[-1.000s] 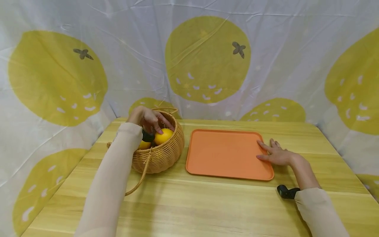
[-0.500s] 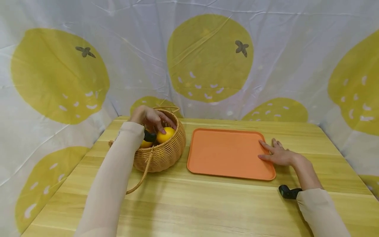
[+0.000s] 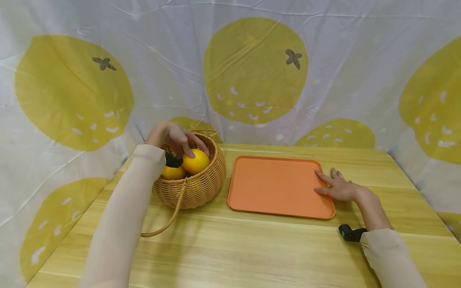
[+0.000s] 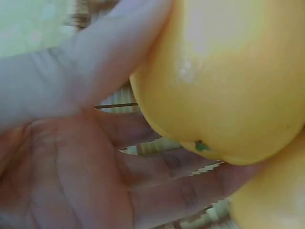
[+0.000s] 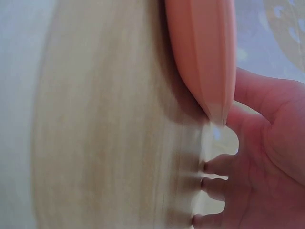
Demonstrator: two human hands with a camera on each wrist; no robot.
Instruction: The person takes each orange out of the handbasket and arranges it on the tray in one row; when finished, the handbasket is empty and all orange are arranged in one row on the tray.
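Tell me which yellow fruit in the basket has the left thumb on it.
The right-hand fruit, nearer the orange tray: the left hand grips it. The other visible fruit sits farther left, with no thumb on it.

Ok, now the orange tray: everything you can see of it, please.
The orange tray is a rounded-corner rectangle in what looks like smooth plastic, matte and evenly coloured, with a low raised rim; the right wrist view shows its outer wall sloping. It lies flat on the wood-look table, wider than deep in the head view, right of the wicker basket and apart from it. The right grip rests thumb and forefinger over its right edge.
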